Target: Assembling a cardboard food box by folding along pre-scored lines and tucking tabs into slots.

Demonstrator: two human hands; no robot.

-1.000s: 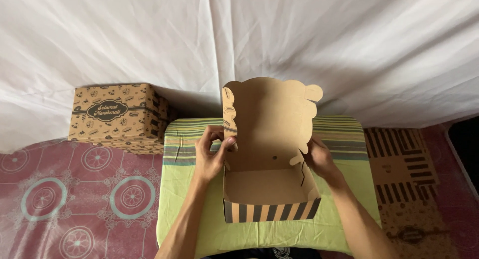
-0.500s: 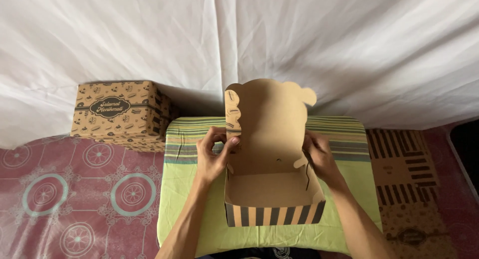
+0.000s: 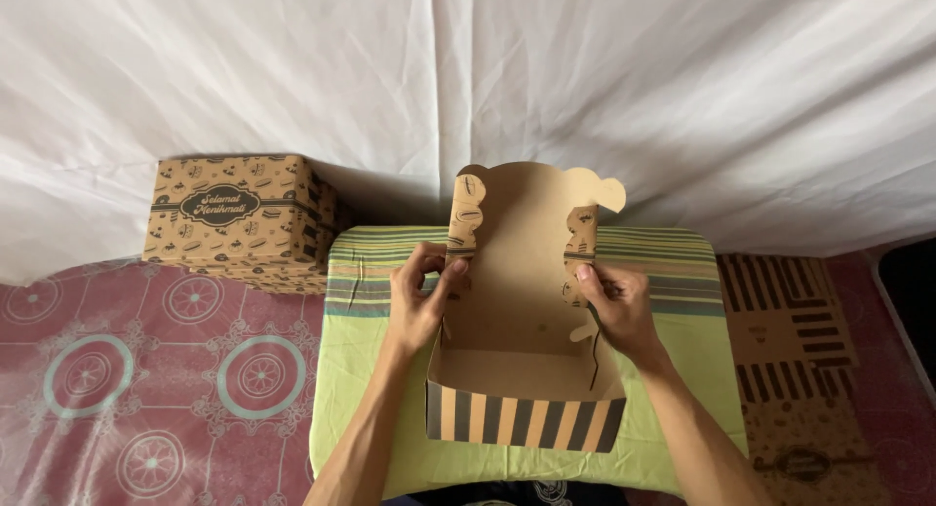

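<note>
My left hand (image 3: 419, 306) pinches the left side flap of the open brown cardboard box with striped front (image 3: 526, 369); my right hand (image 3: 619, 306) pinches its right flap. The box sits on a green striped cushion (image 3: 682, 272).

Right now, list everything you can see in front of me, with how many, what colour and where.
open cardboard box: one, brown with a black-and-tan striped front, lid flap upright, on the cushion in the middle
cushion: one, light green with striped bands at the far end, under the box
closed patterned box: one, brown with dark print, far left against the sheet
flat cardboard blanks: a stack, number unclear, brown with black stripes, on the right
floor mat: one, pink with round motifs, left
white sheet: one, hanging behind
left hand: fingers on the box's left side flap
right hand: fingers on the box's right side flap
</note>
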